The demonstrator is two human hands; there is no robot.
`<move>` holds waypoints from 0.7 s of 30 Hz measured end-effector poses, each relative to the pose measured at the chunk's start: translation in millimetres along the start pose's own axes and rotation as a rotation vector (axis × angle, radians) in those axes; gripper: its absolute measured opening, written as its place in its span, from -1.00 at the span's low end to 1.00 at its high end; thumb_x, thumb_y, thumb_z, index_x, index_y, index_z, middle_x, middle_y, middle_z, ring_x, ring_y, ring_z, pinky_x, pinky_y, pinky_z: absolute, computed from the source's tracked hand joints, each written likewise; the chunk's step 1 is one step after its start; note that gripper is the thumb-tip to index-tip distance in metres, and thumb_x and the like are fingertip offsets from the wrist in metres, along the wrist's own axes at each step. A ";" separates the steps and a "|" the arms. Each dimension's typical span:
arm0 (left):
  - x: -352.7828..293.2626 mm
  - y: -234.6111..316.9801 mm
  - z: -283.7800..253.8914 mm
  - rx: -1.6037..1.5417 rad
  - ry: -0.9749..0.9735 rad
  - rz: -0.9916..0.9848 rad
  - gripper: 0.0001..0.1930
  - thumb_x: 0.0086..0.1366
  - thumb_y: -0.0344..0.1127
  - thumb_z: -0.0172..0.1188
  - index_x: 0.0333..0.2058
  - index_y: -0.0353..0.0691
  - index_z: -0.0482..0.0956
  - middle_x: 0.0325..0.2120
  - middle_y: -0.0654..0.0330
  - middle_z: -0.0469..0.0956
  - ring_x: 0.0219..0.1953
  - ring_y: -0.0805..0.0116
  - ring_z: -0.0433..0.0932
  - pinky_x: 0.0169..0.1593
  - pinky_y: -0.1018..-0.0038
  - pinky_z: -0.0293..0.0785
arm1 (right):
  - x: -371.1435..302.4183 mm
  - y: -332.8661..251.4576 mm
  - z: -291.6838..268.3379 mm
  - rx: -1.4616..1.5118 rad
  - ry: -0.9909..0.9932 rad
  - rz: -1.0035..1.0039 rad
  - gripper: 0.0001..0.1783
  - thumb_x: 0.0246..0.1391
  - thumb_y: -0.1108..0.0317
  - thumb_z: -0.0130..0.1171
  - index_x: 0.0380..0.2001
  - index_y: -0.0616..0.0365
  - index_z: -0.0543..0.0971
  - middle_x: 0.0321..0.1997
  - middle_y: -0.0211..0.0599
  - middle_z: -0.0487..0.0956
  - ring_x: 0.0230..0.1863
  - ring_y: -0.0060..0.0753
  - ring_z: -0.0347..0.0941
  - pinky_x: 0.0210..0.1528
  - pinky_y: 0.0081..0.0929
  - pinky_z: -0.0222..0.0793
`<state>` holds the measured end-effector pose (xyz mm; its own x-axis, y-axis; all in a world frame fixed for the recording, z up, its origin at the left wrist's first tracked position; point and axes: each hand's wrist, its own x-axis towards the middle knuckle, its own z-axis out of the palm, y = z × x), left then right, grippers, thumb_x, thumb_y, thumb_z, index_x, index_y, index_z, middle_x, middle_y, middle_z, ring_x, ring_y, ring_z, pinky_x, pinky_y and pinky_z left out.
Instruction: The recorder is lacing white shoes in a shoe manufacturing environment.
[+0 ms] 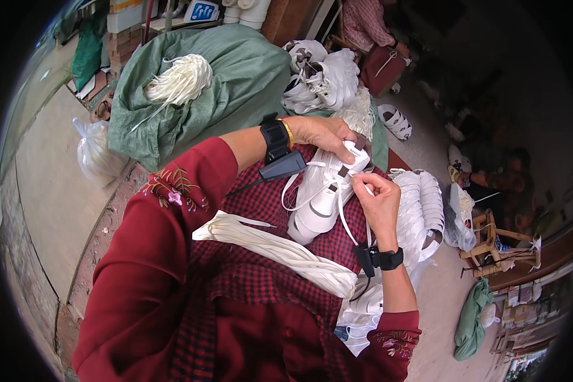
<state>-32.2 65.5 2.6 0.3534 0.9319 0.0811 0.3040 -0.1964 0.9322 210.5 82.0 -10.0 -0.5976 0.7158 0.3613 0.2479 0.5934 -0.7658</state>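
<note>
A white sneaker (318,200) lies on my lap, its toe toward me and its tongue pointing away. My left hand (325,135) grips it at the tongue and collar, thumb on top and the other fingers partly hidden. Just right of the tongue, my right hand (380,202) pinches a white shoelace near the upper eyelets. Part of that shoelace (342,213) hangs loose down the right side, and another loop curves out to the left. A thick bundle of white shoelaces (280,256) rests across my checked apron (235,270), nearer to me than the shoe.
A green sack (242,70) with a heap of white laces (181,79) stands at the far left. White shoes are piled beyond my hands (328,79) and at my right (417,210). A plastic bag (99,149) sits left; a wooden stool (487,242) stands right. Another person (366,25) sits beyond.
</note>
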 end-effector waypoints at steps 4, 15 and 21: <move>-2.7 5.9 -0.2 0.048 0.010 0.010 -0.61 0.19 -0.18 0.39 -0.09 -0.32 0.66 -0.28 0.21 0.67 -0.26 0.46 0.59 -0.14 0.47 0.51 | 4.7 4.4 3.7 -0.017 0.039 0.006 -0.88 0.01 0.42 0.31 -0.40 0.24 0.73 -0.66 -0.67 0.45 -0.59 -0.84 0.21 -0.55 -0.68 0.10; 1.4 4.4 6.0 0.255 0.104 -0.054 -0.59 0.16 -0.12 0.40 -0.14 -0.31 0.65 -0.29 0.17 0.67 -0.27 0.45 0.60 -0.16 0.45 0.51 | 10.9 8.5 2.8 0.033 -0.091 -0.033 -0.88 0.12 0.45 0.31 -0.34 0.30 0.71 -0.49 -0.65 0.54 -0.49 -0.87 0.27 -0.47 -0.78 0.15; -7.4 6.1 -2.8 0.164 -0.080 0.093 -0.58 0.00 -0.27 0.44 -0.15 -0.30 0.61 -0.27 0.20 0.66 -0.23 0.46 0.59 -0.14 0.45 0.52 | 9.9 14.1 4.1 0.148 -0.131 -0.028 -0.85 0.11 0.42 0.34 -0.34 0.32 0.69 -0.46 -0.54 0.59 -0.47 -0.82 0.35 -0.44 -0.74 0.25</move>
<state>-35.4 58.3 8.8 0.4544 0.8813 0.1300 0.4045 -0.3342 0.8513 204.9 96.0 -19.4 -0.6989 0.6403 0.3187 0.1210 0.5449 -0.8297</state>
